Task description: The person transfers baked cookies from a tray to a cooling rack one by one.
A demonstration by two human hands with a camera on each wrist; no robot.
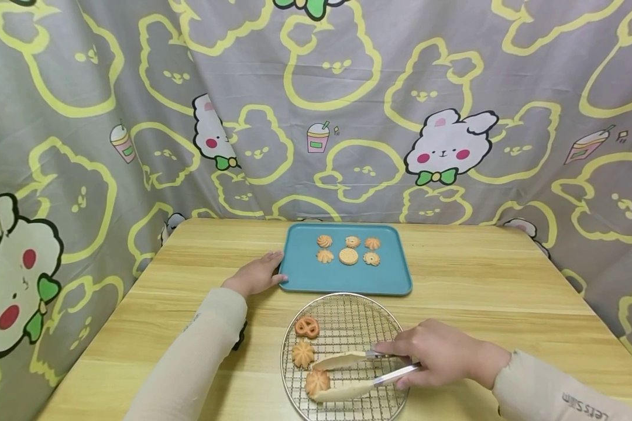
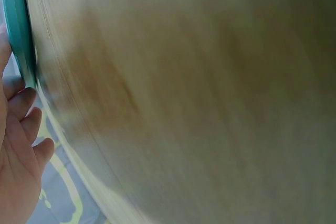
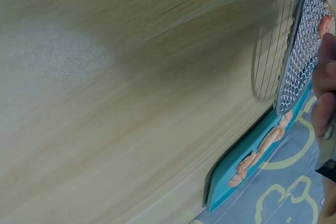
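Note:
My right hand (image 1: 439,354) holds a pair of tongs (image 1: 347,390) with cream-coloured tips and metal arms. Their tips are spread on either side of a flower-shaped cookie (image 1: 318,383) on the round wire cooling rack (image 1: 371,316). Behind that cookie lie another flower-shaped cookie (image 1: 302,354) and a pretzel-shaped one (image 1: 307,327). Beyond the rack, my left hand (image 1: 255,275) touches the left edge of a teal tray (image 1: 300,275), fingers relaxed. In the left wrist view, the fingers (image 2: 31,124) lie beside the tray rim (image 2: 20,30).
Two rows of assorted cookies, including a round one (image 1: 349,256), lie on the tray. The wooden table (image 1: 469,263) carries everything. A patterned curtain (image 1: 347,117) hangs behind and along the sides.

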